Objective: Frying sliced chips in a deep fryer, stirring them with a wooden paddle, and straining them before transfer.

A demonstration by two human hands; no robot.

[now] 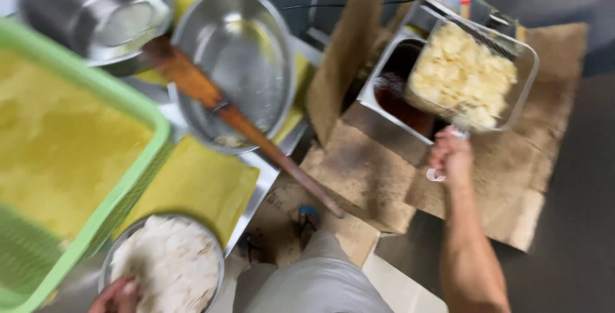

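Gripping fry basket (471,76), handle toward right hand (451,156)

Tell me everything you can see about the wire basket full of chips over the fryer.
The fry basket is a rectangular wire-mesh scoop, metal by its look, heaped with pale yellow sliced chips. It hangs tilted above the steel fryer tank, which holds dark oil. Its handle runs down toward the camera into the right hand, whose fingers close around it. Brown cardboard lies under and around the fryer. The picture is blurred, so mesh detail is unclear.
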